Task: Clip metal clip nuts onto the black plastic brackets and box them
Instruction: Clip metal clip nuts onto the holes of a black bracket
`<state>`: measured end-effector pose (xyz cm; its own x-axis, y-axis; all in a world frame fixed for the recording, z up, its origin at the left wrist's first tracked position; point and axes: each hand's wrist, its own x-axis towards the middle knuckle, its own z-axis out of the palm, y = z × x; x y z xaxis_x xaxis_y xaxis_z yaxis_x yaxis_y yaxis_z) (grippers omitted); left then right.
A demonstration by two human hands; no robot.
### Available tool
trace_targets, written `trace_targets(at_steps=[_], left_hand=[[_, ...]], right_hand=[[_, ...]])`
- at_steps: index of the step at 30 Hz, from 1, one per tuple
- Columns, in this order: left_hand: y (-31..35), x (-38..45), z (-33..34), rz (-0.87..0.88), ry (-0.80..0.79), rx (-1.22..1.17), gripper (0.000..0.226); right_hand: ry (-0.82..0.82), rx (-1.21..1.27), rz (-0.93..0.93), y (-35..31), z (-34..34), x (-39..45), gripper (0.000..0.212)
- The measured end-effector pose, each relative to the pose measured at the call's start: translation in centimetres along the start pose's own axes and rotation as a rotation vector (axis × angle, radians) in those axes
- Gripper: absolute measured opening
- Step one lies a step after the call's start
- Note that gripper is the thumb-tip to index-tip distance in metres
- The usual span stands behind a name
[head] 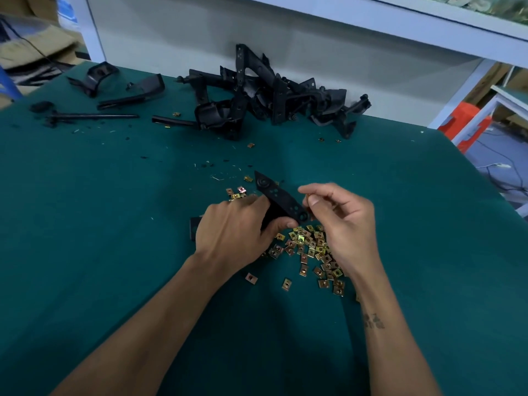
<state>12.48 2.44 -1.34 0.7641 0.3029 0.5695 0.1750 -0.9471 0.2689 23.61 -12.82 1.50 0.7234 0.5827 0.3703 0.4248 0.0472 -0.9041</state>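
The left hand [237, 227] is holding a black bracket [281, 200] just above the green worktop [85, 224], its grip curled round the near end, thumb underneath and fingers over the top. The bracket is slanting up and away from the person, its pierced flat face turned up, its far tip pointing toward the back. The right hand [340, 221] is hovering just beside the bracket's near right end, thumb and forefinger pinching narrowly together; a clip nut seems to be sitting between them, but it is too small and hidden to be sure.

Under and between the wrists a heap of brass-coloured nuts [311, 247] is lying on the worktop, with a few strays toward the person and a smaller cluster [237, 192] just left of the bracket's far part. A pile of brackets [268, 95] is leaning against the back wall, well apart from the hands. More loose black parts [120, 90] are lying at the far left.
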Motion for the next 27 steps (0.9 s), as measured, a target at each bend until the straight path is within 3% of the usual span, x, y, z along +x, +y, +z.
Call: trace_targets(at_steps=[9,20,27], left_hand=[[-0.14,0.01,-0.01,0.012,-0.003,-0.044,0.061],[-0.33,-0.08,0.31,0.000,-0.020,-0.042,0.065],[-0.18,-0.05,0.12,0.003,-0.022,-0.035,0.064]], right_hand=[[0.203,0.024,0.059,-0.06,0.81,-0.10,0.021],[0.050,0.015,0.043,0.04,0.97,-0.26,0.025],[0.121,0.152,0.152,-0.01,0.74,0.01,0.016]])
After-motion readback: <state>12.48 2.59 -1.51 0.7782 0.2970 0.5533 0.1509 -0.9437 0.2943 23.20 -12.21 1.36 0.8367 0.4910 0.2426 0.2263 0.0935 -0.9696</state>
